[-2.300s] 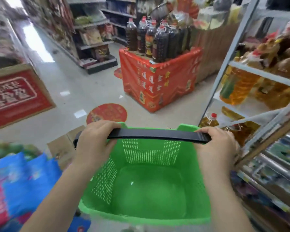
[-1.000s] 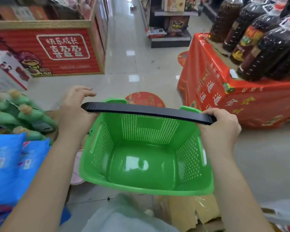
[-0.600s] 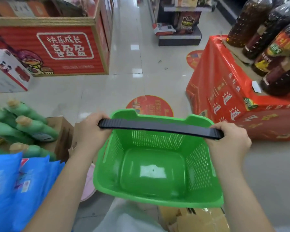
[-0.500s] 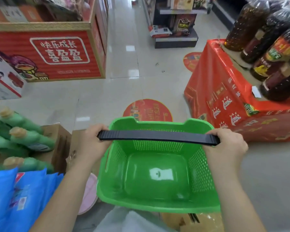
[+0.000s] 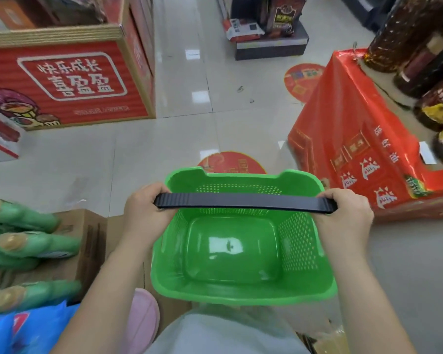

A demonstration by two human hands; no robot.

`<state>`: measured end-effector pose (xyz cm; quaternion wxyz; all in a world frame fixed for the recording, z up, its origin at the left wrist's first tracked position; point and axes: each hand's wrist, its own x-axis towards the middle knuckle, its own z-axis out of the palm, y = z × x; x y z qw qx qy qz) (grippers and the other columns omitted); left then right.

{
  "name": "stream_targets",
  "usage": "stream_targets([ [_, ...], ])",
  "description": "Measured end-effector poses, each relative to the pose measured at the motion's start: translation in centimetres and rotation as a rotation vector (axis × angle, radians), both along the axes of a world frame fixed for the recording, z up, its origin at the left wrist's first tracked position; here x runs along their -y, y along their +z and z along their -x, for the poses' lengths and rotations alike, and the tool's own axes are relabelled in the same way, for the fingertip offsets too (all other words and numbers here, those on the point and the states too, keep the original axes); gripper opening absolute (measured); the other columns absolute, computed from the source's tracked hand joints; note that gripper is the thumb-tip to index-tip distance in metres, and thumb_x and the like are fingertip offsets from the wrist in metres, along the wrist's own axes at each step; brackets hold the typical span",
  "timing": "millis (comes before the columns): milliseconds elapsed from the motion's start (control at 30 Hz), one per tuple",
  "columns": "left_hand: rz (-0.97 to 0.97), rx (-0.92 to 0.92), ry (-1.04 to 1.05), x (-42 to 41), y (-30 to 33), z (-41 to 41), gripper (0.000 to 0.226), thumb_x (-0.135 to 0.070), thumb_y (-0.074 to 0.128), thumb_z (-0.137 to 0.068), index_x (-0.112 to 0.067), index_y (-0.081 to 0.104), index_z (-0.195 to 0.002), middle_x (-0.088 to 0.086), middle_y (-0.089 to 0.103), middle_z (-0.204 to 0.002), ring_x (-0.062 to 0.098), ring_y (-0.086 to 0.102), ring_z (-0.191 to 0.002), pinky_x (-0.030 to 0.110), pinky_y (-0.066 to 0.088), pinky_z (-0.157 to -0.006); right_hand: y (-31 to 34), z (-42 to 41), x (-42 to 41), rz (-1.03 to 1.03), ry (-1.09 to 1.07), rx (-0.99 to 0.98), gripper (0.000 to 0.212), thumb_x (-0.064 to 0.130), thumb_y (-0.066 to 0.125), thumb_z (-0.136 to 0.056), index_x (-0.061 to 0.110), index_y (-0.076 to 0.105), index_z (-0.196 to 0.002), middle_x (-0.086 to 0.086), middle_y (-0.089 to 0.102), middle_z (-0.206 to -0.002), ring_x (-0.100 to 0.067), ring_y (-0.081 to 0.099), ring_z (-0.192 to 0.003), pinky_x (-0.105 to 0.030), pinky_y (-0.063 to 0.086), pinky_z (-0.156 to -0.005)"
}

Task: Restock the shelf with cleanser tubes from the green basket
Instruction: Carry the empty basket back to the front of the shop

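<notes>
I hold a green plastic basket [image 5: 243, 290] in front of me, above the floor, by its black handle [image 5: 241, 201]. My left hand [image 5: 146, 213] grips the handle's left end and my right hand [image 5: 343, 215] grips its right end. The inside of the basket is bare; I see no cleanser tubes in it. No shelf for the tubes is in view.
Green bottles [image 5: 26, 249] lie at the left over blue packs [image 5: 23, 328] and a cardboard box [image 5: 87, 241]. A red-draped stand [image 5: 356, 139] with dark bottles [image 5: 420, 52] is at the right. A red display box [image 5: 67, 77] stands far left. Tiled floor lies ahead.
The view has swung from the oil shelf on the right toward the aisle. The basket stays in both hands and has dropped a little lower and nearer my body.
</notes>
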<state>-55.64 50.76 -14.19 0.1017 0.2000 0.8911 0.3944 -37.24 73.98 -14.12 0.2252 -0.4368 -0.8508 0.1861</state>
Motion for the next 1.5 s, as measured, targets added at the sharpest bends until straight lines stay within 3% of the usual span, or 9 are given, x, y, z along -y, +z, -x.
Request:
stream_targets([
  [333, 0.043, -0.036, 0.17, -8.6, 0.5, 8.0, 0.031, -0.001, 0.072, -0.071, -0.023, 0.053, -0.061, -0.005, 0.05, -0.057, 0.009, 0.042, -0.055, 0.026, 0.027, -0.051, -0.3, 11.1, -10.9, 0.143, 0.173, 0.01, 0.016, -0.001, 0.071, -0.068, 0.014, 0.067, -0.07, 0.018, 0.044, -0.06, -0.031, 0.053, -0.074, -0.052, 0.045, -0.073],
  [467, 0.041, -0.104, 0.149, -12.2, 0.6, 12.3, 0.04, -0.009, 0.074, -0.07, -0.044, 0.055, -0.066, -0.011, 0.055, -0.063, 0.014, 0.038, -0.056, 0.018, 0.032, -0.054, 0.3, 15.4, -15.2, 0.152, 0.239, 0.047, 0.022, 0.003, 0.071, -0.071, 0.021, 0.06, -0.069, 0.021, 0.041, -0.06, -0.023, 0.049, -0.073, -0.045, 0.044, -0.075],
  [533, 0.064, -0.126, 0.15, -14.0, 0.4, 14.5, 0.038, -0.007, 0.073, -0.07, -0.035, 0.05, -0.058, -0.006, 0.051, -0.06, 0.01, 0.039, -0.06, 0.01, 0.03, -0.052, 0.4, 17.5, -17.1, 0.165, 0.257, 0.07, 0.024, 0.005, 0.071, -0.073, 0.024, 0.056, -0.071, 0.021, 0.04, -0.061, -0.018, 0.045, -0.074, -0.043, 0.043, -0.077],
  [767, 0.157, -0.092, 0.052, -18.4, -2.0, 22.0, 0.023, -0.005, 0.073, -0.073, -0.016, 0.055, -0.066, -0.005, 0.045, -0.059, 0.021, 0.04, -0.06, 0.018, 0.03, -0.051, -2.0, 24.0, -21.6, 0.191, 0.23, 0.148, 0.028, 0.011, 0.072, -0.074, 0.025, 0.049, -0.066, 0.018, 0.04, -0.063, -0.02, 0.045, -0.074, -0.042, 0.041, -0.074],
  [867, 0.186, -0.039, -0.027, -19.7, -3.7, 25.4, 0.026, -0.008, 0.075, -0.072, -0.015, 0.052, -0.062, -0.004, 0.042, -0.056, 0.023, 0.041, -0.06, 0.023, 0.028, -0.052, -3.6, 26.6, -22.4, 0.22, 0.187, 0.227, 0.037, 0.012, 0.071, -0.074, 0.03, 0.042, -0.059, 0.013, 0.042, -0.063, -0.026, 0.05, -0.08, -0.053, 0.04, -0.089],
  [1000, 0.25, 0.081, -0.12, -21.3, -6.7, 29.4, 0.038, -0.012, 0.074, -0.073, -0.021, 0.042, -0.056, -0.002, 0.04, -0.054, 0.018, 0.037, -0.055, 0.027, 0.027, -0.05, -6.1, 29.5, -23.5, 0.263, 0.099, 0.42, 0.035, 0.009, 0.066, -0.079, 0.027, 0.042, -0.061, 0.007, 0.049, -0.074, -0.02, 0.042, -0.084, -0.065, 0.015, -0.105],
  [1133, 0.333, 0.208, -0.234, -23.2, -11.1, 34.1, 0.038, -0.02, 0.075, -0.074, -0.025, 0.042, -0.055, -0.004, 0.044, -0.058, 0.016, 0.041, -0.058, 0.027, 0.028, -0.05, -9.9, 33.7, -25.2, 0.34, 0.107, 0.564, 0.035, 0.007, 0.063, -0.078, 0.025, 0.04, -0.059, 0.006, 0.049, -0.066, -0.026, 0.05, -0.084, -0.062, 0.022, -0.104],
  [1267, 0.428, 0.306, -0.327, -24.9, -16.8, 37.3, 0.035, -0.025, 0.075, -0.074, -0.023, 0.043, -0.059, -0.002, 0.045, -0.059, 0.016, 0.043, -0.058, 0.029, 0.029, -0.051, -15.0, 36.9, -27.0, 0.243, 0.237, 0.811, 0.011, 0.009, 0.06, -0.081, 0.017, 0.052, -0.077, 0.001, 0.052, -0.074, -0.026, 0.052, -0.083, -0.055, 0.012, -0.11],
  [1500, 0.609, 0.394, -0.423, -27.9, -27.9, 39.6, 0.025, -0.034, 0.073, -0.076, -0.016, 0.056, -0.079, -0.001, 0.05, -0.069, 0.023, 0.052, -0.07, 0.03, 0.036, -0.057, -26.8, 40.7, -31.5, 0.291, 0.378, 0.945, 0.01, 0.018, 0.063, -0.082, 0.012, 0.058, -0.089, -0.004, 0.059, -0.084, -0.031, 0.057, -0.092, -0.055, 0.019, -0.109],
])
